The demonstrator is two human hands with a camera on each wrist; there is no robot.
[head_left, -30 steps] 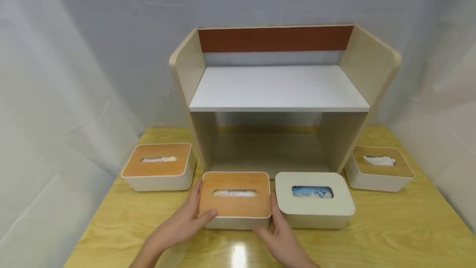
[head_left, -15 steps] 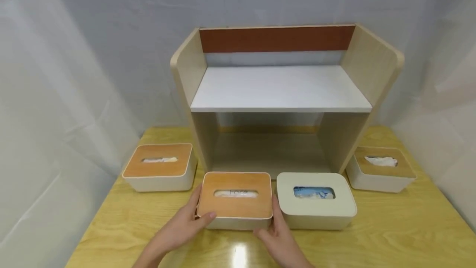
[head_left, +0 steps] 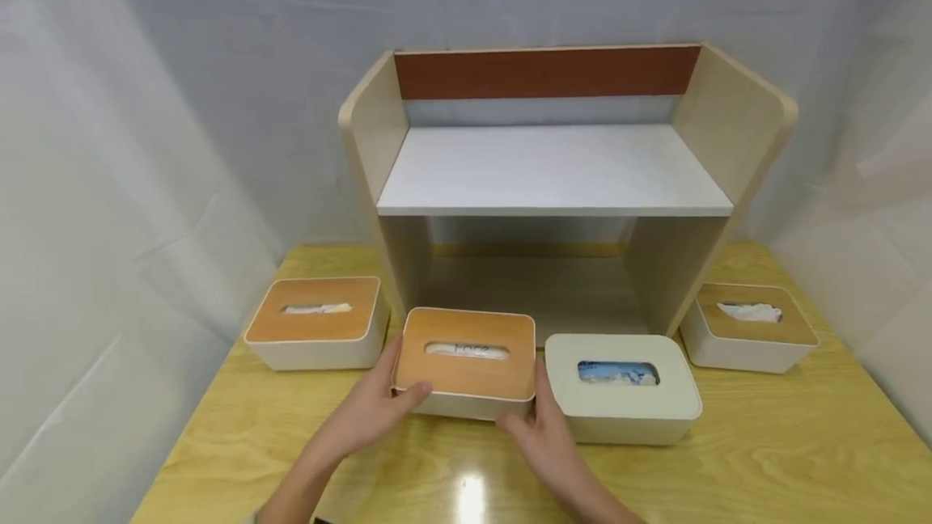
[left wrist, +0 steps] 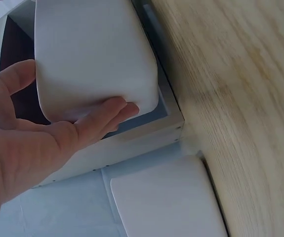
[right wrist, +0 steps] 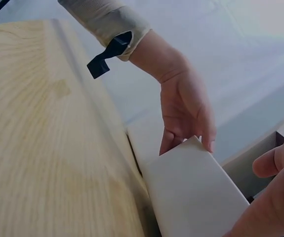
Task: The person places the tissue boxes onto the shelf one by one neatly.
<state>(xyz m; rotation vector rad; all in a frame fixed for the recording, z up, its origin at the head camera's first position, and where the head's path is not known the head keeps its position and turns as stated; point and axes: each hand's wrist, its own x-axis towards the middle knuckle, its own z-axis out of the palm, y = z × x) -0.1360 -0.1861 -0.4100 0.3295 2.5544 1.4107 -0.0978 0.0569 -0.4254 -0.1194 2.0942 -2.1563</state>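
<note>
Higher in the frame than half a second ago, the orange-lidded tissue box [head_left: 466, 374] has shifted toward the shelf and turned slightly, its right end now lower in the frame than its left. It sits at the lower centre of the head view, just left of the cream-lidded tissue box [head_left: 622, 403], which lies about where it did. The left hand [head_left: 373, 411] grips its left end, thumb over the front edge of the lid and fingers against the side; the left wrist view shows those fingertips [left wrist: 113, 104] curled on the pale wall. The right hand [head_left: 542, 437] holds the opposite end, thumb at the front corner and fingers in the narrow gap beside the cream-lidded box. Whether the held box touches the wooden table [head_left: 786, 443] cannot be told for certain. Behind it stands the two-level desktop shelf [head_left: 553, 172], with a white upper board and a red-brown back strip. Left of the shelf is another orange-topped box [head_left: 320, 330]; at the right of the frame, a brown-topped box [head_left: 757, 333] shows white tissue in its slot. Pale cloth [head_left: 218, 47] hangs around the table.
</note>
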